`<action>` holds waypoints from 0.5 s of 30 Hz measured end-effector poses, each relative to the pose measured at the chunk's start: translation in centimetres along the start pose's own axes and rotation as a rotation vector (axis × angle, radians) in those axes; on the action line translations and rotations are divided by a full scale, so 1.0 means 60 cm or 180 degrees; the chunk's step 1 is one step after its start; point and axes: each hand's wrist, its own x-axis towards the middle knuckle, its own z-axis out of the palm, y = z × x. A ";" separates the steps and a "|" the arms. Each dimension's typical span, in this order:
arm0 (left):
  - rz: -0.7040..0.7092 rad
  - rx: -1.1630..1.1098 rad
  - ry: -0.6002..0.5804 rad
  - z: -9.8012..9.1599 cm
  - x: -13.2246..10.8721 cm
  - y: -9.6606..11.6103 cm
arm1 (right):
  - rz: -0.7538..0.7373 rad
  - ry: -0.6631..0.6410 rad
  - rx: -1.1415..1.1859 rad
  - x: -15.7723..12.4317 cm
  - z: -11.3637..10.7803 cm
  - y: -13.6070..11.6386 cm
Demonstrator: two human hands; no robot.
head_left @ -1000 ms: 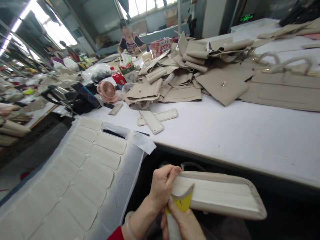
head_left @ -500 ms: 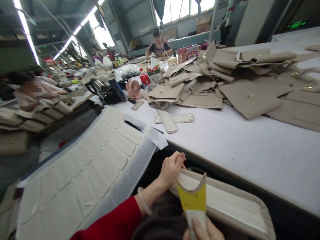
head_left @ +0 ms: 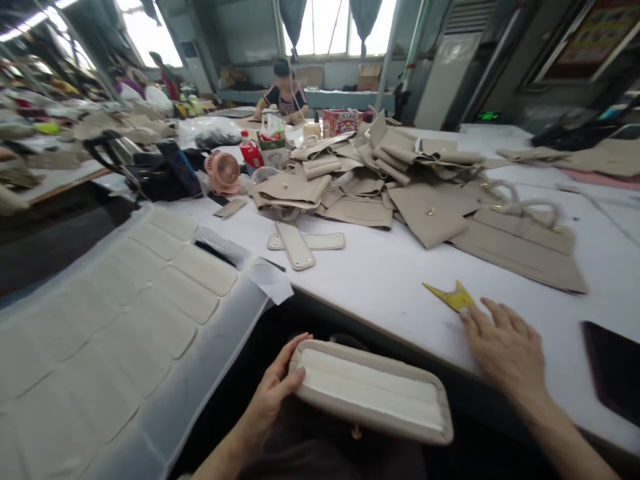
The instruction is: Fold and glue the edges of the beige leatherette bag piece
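In the lower middle of the head view, a beige bag piece (head_left: 373, 393) with a rounded rim and a white inner strip is tilted over my lap. My left hand (head_left: 275, 383) grips its left end, thumb on the rim and fingers behind. My right hand (head_left: 507, 347) is over the white table with its fingers spread. Just beyond its fingertips lies a yellow notched scraper (head_left: 457, 298), flat on the table. The fingers hide its handle end, and I cannot tell whether they touch it.
Cream panels (head_left: 135, 333) lie in rows on a sheet at the left. Two crossed straps (head_left: 296, 247) lie ahead, before a heap of beige bag pieces (head_left: 365, 173). A dark flat object (head_left: 613, 367) is at the right edge, a pink fan (head_left: 223, 172) further back. A co-worker (head_left: 283, 97) sits beyond.
My right hand has moved right and set the yellow scraper on the table, its fingers now spread. My left hand and the bag piece have shifted left in view. The view has turned right.
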 end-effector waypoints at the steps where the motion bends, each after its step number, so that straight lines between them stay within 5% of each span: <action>1: -0.0099 -0.0152 0.0048 0.005 0.001 0.000 | 0.0114 0.0046 0.0237 -0.021 -0.001 -0.011; 5: -0.0262 -0.0468 0.0257 0.018 0.000 -0.001 | 0.0788 -0.0017 0.0918 -0.128 0.000 -0.066; 10: -0.0136 -0.0231 0.0422 0.022 -0.001 -0.004 | 0.2469 -0.0376 0.2917 -0.222 0.036 -0.124; 15: 0.0165 0.0867 0.0584 0.033 -0.005 0.006 | 0.2366 -0.0147 0.3337 -0.226 0.060 -0.148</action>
